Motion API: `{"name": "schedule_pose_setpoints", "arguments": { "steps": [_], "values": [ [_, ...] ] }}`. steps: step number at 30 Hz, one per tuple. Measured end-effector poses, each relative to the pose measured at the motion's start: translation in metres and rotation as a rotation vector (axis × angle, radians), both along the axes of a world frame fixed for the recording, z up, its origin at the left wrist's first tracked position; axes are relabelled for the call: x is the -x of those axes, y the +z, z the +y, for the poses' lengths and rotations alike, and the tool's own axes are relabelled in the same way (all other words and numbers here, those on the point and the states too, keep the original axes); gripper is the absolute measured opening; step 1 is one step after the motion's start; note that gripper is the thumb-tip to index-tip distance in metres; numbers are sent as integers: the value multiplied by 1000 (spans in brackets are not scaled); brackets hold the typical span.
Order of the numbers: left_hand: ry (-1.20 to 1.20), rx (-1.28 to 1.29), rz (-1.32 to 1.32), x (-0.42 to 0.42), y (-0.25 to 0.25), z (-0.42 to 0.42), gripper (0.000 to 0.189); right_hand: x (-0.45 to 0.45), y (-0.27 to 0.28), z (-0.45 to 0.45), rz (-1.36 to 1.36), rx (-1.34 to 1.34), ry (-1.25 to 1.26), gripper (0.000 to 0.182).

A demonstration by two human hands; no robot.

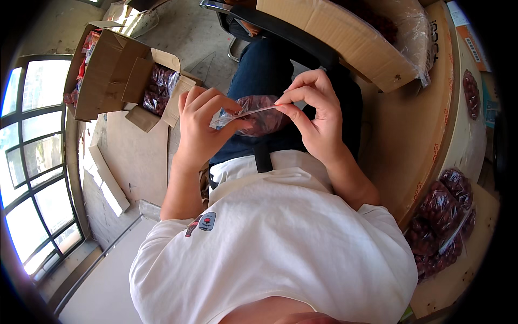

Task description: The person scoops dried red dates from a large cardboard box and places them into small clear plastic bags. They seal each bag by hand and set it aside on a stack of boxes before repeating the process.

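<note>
A clear plastic zip bag [259, 117] of dark-red round pieces hangs above my lap, its mouth edge stretched between my two hands. My left hand [200, 121] pinches the left end of that edge between thumb and fingers. At the other end, where a reddish line shows along the seal, my right hand [313, 111] grips the corner with thumb and fingertips. The bag's lower part lies beyond the edge, over my dark jeans [261, 67]. What the pieces are is too blurred to tell.
An open cardboard box [133, 83] with filled bags stands at left, beside another box [101, 69]. A large plastic-lined carton [344, 36] holds dark-red pieces at upper right. Filled bags [441, 222] lie at right. A chair armrest [283, 36] is ahead.
</note>
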State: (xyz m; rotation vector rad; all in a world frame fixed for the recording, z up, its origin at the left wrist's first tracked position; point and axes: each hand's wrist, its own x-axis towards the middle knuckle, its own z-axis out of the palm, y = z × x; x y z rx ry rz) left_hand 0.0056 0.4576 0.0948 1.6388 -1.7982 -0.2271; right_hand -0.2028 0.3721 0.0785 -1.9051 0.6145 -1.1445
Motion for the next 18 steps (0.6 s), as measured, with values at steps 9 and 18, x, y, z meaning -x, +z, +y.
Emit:
{"name": "schedule_pose_setpoints", "arguments": {
  "steps": [9, 18],
  "values": [
    [-24, -92, -24, -7, -10, 9, 19, -1, 0, 0, -13, -11, 3, 9],
    [24, -20, -2, -11, -8, 8, 30, 0, -2, 0, -22, -32, -3, 8]
  ]
}}
